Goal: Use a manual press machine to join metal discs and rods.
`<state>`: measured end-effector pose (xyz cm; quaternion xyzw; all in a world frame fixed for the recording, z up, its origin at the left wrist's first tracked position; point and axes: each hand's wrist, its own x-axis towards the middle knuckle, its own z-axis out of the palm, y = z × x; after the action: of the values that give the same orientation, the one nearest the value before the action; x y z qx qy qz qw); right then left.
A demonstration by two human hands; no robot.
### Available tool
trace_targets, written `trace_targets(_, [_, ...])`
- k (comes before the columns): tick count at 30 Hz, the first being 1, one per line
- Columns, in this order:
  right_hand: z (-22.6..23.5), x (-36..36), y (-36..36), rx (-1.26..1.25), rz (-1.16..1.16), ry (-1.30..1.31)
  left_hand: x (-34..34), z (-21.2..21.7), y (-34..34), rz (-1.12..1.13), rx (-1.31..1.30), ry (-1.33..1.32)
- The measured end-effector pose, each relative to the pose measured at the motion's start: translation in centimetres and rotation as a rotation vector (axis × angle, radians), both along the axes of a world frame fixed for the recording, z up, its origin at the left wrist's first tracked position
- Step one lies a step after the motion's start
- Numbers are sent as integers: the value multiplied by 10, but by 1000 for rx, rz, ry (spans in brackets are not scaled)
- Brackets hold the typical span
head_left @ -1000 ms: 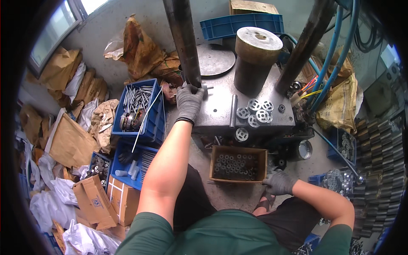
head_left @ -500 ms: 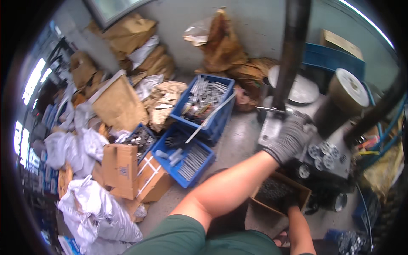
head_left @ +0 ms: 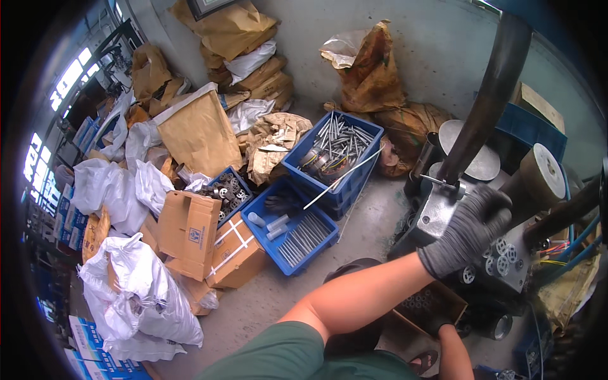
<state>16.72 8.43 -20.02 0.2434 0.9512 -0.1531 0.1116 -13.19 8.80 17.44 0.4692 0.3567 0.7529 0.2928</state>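
Note:
My left hand (head_left: 465, 228), in a dark grey knit glove, is over the metal machine block (head_left: 430, 215), just right of the foot of a dark upright post (head_left: 487, 95). Its fingers are curled together; anything between them is hidden. A thin metal rod (head_left: 437, 182) juts sideways from the post's foot, close to that hand. Lower down, my right hand (head_left: 443, 326), dark-gloved too, reaches into a cardboard box (head_left: 457, 305) of small ring-shaped parts. Its fingers are lost in the dark there. Several spoked metal discs (head_left: 503, 256) lie on the machine, right of my left wrist.
Left of the machine, a blue crate (head_left: 370, 171) holds metal rods, and a lower blue tray (head_left: 288, 269) holds pins in rows. Cardboard boxes (head_left: 187, 237) and white sacks (head_left: 136, 297) crowd the left. A grey cylinder (head_left: 538, 174) with a pale top stands at the right.
The view has shifted, so the scene sits further right. My left hand has drawn back slightly from the post's foot. My right hand stays at the cardboard box.

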Motion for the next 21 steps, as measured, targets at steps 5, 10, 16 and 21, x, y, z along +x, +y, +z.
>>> trace_targets(5, [89, -17, 24, -401, -31, -681, -83, -12, -69, -15, -76, -240])
trace_targets(10, [213, 56, -4, -236, 15, -37, -207, -240, -161, 589, -536, 231])
trace_targets(16, [264, 73, -15, -799, -671, 182, -287, -442, -276, 773, -1412, 463])
trace_targets(21, [261, 67, -5, -912, -913, 338, -320, -516, -268, 492, -1508, 331])
